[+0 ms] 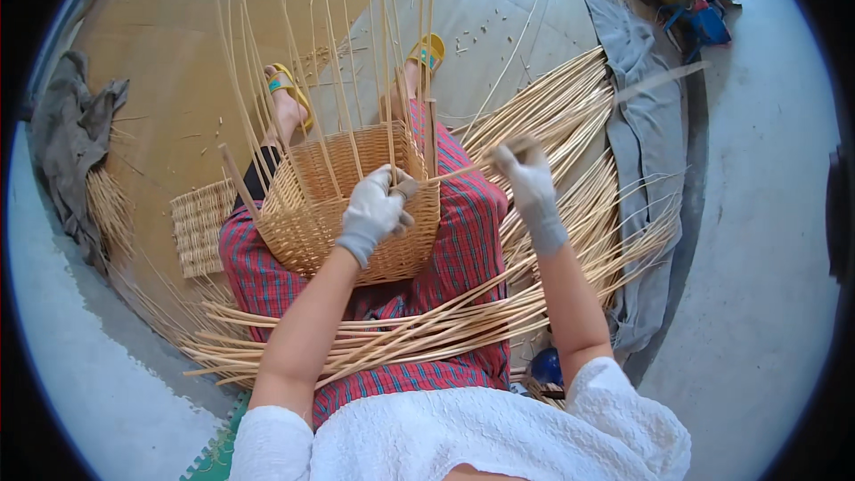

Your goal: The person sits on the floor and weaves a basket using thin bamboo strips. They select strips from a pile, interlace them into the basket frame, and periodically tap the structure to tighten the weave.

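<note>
A half-woven wicker basket (347, 245) rests on my lap, with long thin upright rods (331, 44) rising out of its far and near sides. My left hand (374, 212), in a white glove, is closed at the basket's near right rim, pinching a wicker rod (463, 172) against the weave. That same rod runs rightward to my right hand (528, 185), also gloved. The right fingers are wrapped round it, off the basket's right side. Past this hand the rod's free end is blurred by motion. Short thick sticks (239, 180) stand at the basket's corners.
Loose wicker rods (419, 334) lie across my plaid lap cloth (468, 232). More rods (543, 120) are piled on the floor at right, beside a grey cloth (637, 151). A woven panel (198, 230) lies at left, near another grey cloth (73, 138) over a bundle.
</note>
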The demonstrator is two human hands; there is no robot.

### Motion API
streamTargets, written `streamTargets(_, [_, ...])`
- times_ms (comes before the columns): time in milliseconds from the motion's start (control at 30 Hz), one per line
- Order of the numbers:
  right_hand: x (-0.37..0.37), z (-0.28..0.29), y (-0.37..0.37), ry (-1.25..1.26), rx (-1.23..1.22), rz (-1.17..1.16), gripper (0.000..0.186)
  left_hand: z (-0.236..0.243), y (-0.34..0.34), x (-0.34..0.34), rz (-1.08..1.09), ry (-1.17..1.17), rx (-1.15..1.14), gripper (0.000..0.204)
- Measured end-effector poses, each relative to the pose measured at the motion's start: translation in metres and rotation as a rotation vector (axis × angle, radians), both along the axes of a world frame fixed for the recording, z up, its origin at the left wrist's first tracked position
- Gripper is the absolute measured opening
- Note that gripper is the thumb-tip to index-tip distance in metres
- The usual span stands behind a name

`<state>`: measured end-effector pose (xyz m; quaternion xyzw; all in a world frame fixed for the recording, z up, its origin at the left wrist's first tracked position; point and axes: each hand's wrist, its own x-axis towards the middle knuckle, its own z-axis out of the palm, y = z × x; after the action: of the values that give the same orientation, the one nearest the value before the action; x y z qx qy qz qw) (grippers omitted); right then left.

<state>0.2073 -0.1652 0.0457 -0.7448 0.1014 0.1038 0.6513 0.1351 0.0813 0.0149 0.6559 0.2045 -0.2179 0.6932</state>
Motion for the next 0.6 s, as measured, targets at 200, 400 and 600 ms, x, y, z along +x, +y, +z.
streamTargets(200, [0.091,0.037,0.107,-0.382,-0.231,0.489,0.031,0.0,-0.019,-0.015,0.191,-0.061,0.07,0.036])
streamTargets(400, [0.022,-0.094,-0.015,0.187,0.231,-0.062,0.031,0.009,-0.007,-0.007,0.069,0.049,-0.037,0.041])
streamTargets(600, [-0.003,-0.093,-0.013,0.168,0.642,-0.206,0.022,0.041,-0.022,-0.01,-0.148,-0.975,1.226,0.065])
